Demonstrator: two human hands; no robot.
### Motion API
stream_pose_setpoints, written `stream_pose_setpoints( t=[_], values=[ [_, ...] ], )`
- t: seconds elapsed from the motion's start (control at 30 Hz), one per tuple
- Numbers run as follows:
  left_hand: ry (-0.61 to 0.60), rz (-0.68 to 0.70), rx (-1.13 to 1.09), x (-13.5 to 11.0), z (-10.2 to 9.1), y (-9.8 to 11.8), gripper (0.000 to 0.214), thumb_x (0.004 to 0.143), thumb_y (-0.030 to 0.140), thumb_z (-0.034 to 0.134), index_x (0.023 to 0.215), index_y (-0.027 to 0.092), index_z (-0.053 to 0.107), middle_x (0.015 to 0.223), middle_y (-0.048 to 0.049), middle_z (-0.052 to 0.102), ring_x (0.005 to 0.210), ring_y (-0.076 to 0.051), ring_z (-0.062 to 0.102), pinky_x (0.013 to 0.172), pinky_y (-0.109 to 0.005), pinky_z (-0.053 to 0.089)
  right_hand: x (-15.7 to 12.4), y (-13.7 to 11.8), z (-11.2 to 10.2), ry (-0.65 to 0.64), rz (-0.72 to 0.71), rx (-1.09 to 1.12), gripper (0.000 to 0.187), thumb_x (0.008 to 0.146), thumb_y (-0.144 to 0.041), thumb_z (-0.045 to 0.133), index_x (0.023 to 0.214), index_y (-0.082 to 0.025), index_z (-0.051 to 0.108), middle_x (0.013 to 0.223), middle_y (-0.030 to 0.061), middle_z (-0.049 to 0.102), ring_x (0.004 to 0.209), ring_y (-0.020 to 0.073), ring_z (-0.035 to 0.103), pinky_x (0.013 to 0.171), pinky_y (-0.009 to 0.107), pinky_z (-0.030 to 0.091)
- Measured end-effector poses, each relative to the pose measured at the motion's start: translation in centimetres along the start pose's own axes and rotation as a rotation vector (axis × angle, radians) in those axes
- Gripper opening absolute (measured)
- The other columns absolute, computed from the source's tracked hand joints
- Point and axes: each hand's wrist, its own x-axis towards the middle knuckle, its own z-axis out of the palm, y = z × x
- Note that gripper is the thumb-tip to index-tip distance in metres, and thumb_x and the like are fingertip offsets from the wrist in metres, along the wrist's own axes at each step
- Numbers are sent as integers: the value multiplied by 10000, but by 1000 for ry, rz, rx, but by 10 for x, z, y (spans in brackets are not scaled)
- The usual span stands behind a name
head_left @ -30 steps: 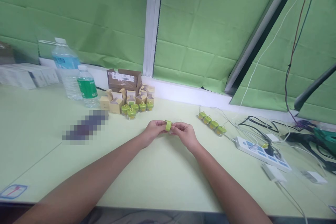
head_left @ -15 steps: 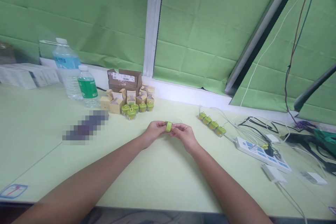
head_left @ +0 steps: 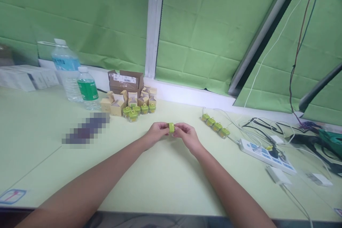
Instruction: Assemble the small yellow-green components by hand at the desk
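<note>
Small lime-green, rounded plastic case (head_left: 171,127) — bare left hand (head_left: 157,131) and right hand (head_left: 187,135) are pinching it from opposite sides; likely feeling light, stiff, slightly slippery — edges probably offering surest hold

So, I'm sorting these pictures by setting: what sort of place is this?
Probably an office or workshop desk: a power strip with plugs in it, small open cartons, and green-topped containers set out on the tabletop.

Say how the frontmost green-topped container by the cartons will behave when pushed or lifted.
The container is squat, so it would probably slide rather than tip. Its clear lower part suggests stiff, perhaps slippery plastic. The loop on top may help lifting.
</note>
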Motion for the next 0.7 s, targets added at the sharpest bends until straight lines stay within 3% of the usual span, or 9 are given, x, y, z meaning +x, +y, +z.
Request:
stream_pose_setpoints(
  t=[0.17,0.27,0.47,0.7],
  values=[
    [8,40,54,-2,1,2,198,686,338,732,681,156,655,676,-1,603,682,-140,560,684,-280,446,-1,1,3,-11,5,-42,401,723,-500,757,970,-192,687,1006,72,683,840,199,674,753,354,592],
    [0,118,96,-4,1,1,192,699,302,703,636,165,584,736,-9,617,729,-156,577,718,-295,457,-2,2,4,-9,42,-17,497,668,-452,815,1067,-208,644,1044,61,645,835,182,674,747,346,596],
    [-38,197,180,-6,3,0,121,755,202,590,645,165,555,1006,-69,651,920,-204,593,815,-324,456,-4,-2,5,-117,148,133,492,689,-451,802,1085,-226,615,950,43,682,880,189,674,794,350,580],
    [-65,258,177,-9,11,2,71,761,161,513,693,174,531,831,-10,559,802,-153,521,733,-280,420,-5,-7,4,-100,196,168,467,671,-403,822,1029,-224,581,782,-13,649,712,139,643,800,358,572]
  ],
)
